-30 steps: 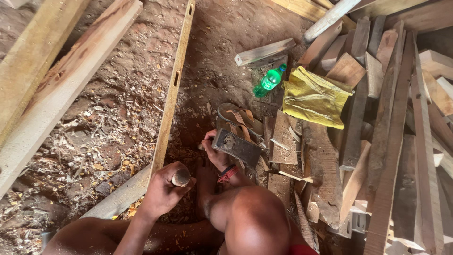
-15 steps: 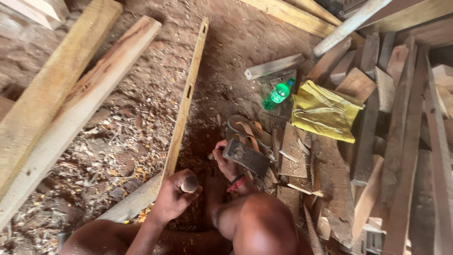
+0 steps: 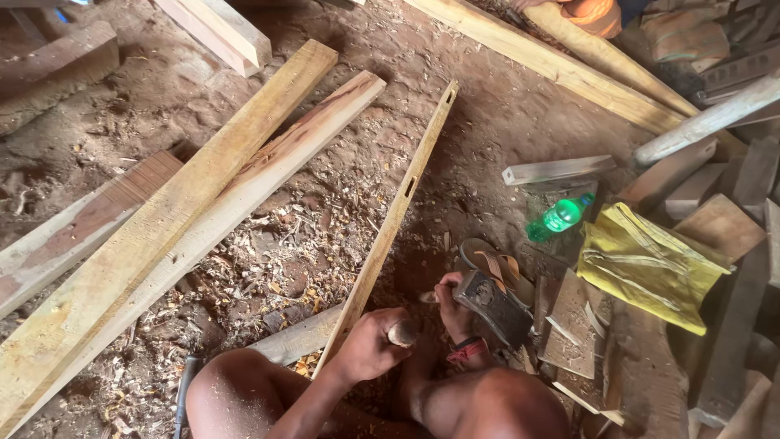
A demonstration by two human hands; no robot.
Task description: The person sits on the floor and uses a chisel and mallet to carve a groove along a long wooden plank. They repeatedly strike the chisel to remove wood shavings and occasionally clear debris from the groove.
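Since the earlier frame both hands have barely shifted; only the view has lifted, bringing more planks into sight. Far left, two long pale planks [image 3: 175,236] lie across the shavings-strewn dirt. Next, the slim mortised rail [image 3: 390,223] runs down to the left hand [image 3: 367,345], fisted around a chisel handle [image 3: 402,332] beside it. Further right, the right hand [image 3: 452,305] is wrapped around a heavy mallet [image 3: 494,307], held low over the chisel. Good practice, I judge: keep the chisel steady and strike its end squarely. Beyond sit a green bottle [image 3: 559,217] and yellow cloth [image 3: 654,264].
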